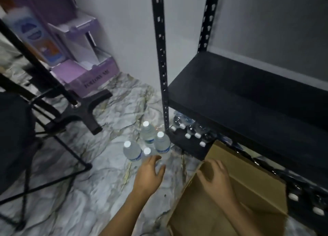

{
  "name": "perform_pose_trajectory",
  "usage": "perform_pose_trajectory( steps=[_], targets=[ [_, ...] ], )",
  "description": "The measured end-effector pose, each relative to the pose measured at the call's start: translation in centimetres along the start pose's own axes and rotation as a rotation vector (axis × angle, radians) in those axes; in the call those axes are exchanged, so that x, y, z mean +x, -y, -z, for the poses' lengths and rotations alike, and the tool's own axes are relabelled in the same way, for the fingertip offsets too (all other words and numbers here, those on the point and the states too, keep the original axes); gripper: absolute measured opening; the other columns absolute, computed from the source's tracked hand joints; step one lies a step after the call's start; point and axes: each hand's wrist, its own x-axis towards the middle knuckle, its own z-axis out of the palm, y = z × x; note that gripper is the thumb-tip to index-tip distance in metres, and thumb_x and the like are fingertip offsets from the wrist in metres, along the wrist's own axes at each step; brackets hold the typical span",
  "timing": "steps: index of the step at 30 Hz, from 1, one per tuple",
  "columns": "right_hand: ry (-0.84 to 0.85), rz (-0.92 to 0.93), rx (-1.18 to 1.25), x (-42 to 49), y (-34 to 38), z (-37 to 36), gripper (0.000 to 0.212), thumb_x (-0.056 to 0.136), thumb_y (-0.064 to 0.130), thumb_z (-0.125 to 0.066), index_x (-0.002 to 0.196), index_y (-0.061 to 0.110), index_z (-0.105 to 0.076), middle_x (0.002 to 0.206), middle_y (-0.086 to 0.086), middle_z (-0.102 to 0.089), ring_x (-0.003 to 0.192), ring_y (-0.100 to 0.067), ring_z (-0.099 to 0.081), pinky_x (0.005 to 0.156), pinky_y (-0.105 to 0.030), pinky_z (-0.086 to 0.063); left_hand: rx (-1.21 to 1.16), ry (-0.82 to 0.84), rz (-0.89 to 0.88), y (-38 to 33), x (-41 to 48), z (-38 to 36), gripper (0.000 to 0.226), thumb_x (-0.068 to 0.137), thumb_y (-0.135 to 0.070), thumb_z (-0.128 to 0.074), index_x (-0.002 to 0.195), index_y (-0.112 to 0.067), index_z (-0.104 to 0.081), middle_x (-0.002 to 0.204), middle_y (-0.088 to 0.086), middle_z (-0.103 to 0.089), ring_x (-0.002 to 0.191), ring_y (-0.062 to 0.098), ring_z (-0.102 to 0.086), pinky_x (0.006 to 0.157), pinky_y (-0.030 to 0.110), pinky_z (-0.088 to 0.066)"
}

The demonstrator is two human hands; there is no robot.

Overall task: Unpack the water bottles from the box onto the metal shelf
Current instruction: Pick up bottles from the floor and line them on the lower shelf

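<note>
1. The floor (110, 111) was grey tile with a marble pattern, below a white wall (124, 31). A black stand (78, 111) stood at the left.
2. Purple cartons (92, 72) carried writing too blurred to read.
3. Four water bottles (149, 134) with white caps and blue labels stood on the floor, just beside the metal shelf (248, 86).
4. The left hand (150, 168) reached the nearest one; I cannot tell whether it gripped.
5. The right hand (215, 177) gripped the edge of the open box (248, 173).
6. Lying bottles (190, 129) rested on the lowest shelf level.

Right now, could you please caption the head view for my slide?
Left hand reaches four upright water bottles on the floor; right hand holds the cardboard box.
</note>
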Motion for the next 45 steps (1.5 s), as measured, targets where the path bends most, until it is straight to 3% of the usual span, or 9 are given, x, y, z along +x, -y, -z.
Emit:
perform_pose_trajectory(
  steps=[10, 14, 16, 21, 23, 28, 34, 42, 45],
  targets=[
    [0.340, -0.031, 0.037, 4.7, 4.5, -14.2, 0.070, 0.076, 0.042, -0.075, 0.133, 0.013, -0.048, 0.132, -0.008, -0.052, 0.124, -0.026, -0.048, 0.101, -0.039, -0.044, -0.172, -0.042, 0.347, 12.3, 3.0, 2.5, 0.059, 0.089, -0.028, -0.069, 0.140, -0.011, -0.043, 0.139, 0.007, -0.048, 0.125, 0.023, -0.052, 0.092, 0.028, -0.041],
    [0.373, -0.046, 0.045, 6.7, 4.9, -18.8, 0.077, 0.071, 0.033, -0.082, 0.134, 0.014, -0.044, 0.135, -0.007, -0.048, 0.127, -0.025, -0.045, 0.100, -0.031, -0.038, -0.240, 0.003, 0.369, 15.4, 6.1, 2.1, 0.085, 0.081, -0.022, -0.078, 0.148, -0.011, -0.028, 0.149, 0.009, -0.034, 0.135, 0.025, -0.042, 0.102, 0.031, -0.038],
    [0.379, -0.072, 0.057, 7.7, 4.8, -20.8, 0.090, 0.068, 0.035, -0.085, 0.142, 0.017, -0.036, 0.144, -0.005, -0.041, 0.133, -0.024, -0.039, 0.105, -0.037, -0.037, -0.283, 0.042, 0.348, 16.9, 7.6, 1.6, 0.096, 0.074, -0.019, -0.084, 0.150, -0.012, -0.026, 0.150, 0.009, -0.032, 0.137, 0.025, -0.039, 0.107, 0.033, -0.036],
    [0.325, -0.174, 0.099, 9.0, 4.2, -24.6, 0.105, 0.057, 0.033, -0.091, 0.142, 0.017, -0.032, 0.142, -0.010, -0.038, 0.132, -0.030, -0.040, 0.104, -0.049, -0.041, -0.382, 0.092, 0.273, 19.8, 10.3, 0.1, 0.096, 0.068, -0.009, -0.086, 0.145, -0.011, -0.028, 0.141, 0.005, -0.038, 0.128, 0.022, -0.043, 0.094, 0.014, -0.034],
    [0.278, -0.168, 0.089, 9.2, 3.9, -25.7, 0.106, 0.055, 0.032, -0.092, 0.142, 0.015, -0.033, 0.141, -0.011, -0.038, 0.131, -0.030, -0.040, 0.104, -0.049, -0.041, -0.406, 0.118, 0.253, 20.6, 11.2, -0.1, 0.098, 0.067, -0.008, -0.087, 0.145, -0.012, -0.028, 0.136, 0.001, -0.041, 0.120, 0.016, -0.045, 0.083, 0.008, -0.036],
    [0.175, -0.157, 0.126, 9.4, 3.6, -27.2, 0.103, 0.053, 0.032, -0.094, 0.139, 0.014, -0.040, 0.137, -0.008, -0.043, 0.128, -0.025, -0.043, 0.103, -0.042, -0.042, -0.373, 0.152, 0.147, 22.1, 12.3, -0.6, 0.102, 0.061, -0.015, -0.092, 0.146, -0.018, -0.035, 0.142, 0.004, -0.044, 0.124, 0.012, -0.042, 0.097, 0.025, -0.037],
    [0.083, -0.200, 0.178, 9.3, 3.7, -28.0, 0.086, 0.059, 0.021, -0.090, 0.132, 0.018, -0.046, 0.129, -0.007, -0.055, 0.118, -0.024, -0.054, 0.095, -0.041, -0.050, -0.314, 0.128, 0.047, 22.8, 13.2, -0.5, 0.088, 0.055, -0.018, -0.094, 0.131, -0.016, -0.049, 0.126, 0.001, -0.052, 0.115, 0.017, -0.050, 0.088, 0.029, -0.043],
    [0.075, -0.219, 0.228, 8.4, 3.2, -27.0, 0.071, 0.059, 0.020, -0.090, 0.121, 0.022, -0.054, 0.118, 0.001, -0.060, 0.108, -0.013, -0.057, 0.093, -0.034, -0.052, -0.385, 0.108, 0.096, 22.0, 12.5, -0.1, 0.062, 0.059, -0.023, -0.092, 0.108, -0.023, -0.055, 0.106, -0.007, -0.065, 0.096, 0.013, -0.062, 0.072, 0.020, -0.048],
    [0.083, -0.196, 0.193, 8.0, 3.7, -26.0, 0.069, 0.058, 0.022, -0.090, 0.118, 0.020, -0.056, 0.117, 0.001, -0.060, 0.109, -0.015, -0.057, 0.094, -0.038, -0.052, -0.415, 0.098, 0.128, 21.4, 10.9, -0.2, 0.062, 0.056, -0.027, -0.093, 0.106, -0.030, -0.056, 0.105, -0.013, -0.064, 0.096, 0.010, -0.062, 0.076, 0.035, -0.058]
  ],
)
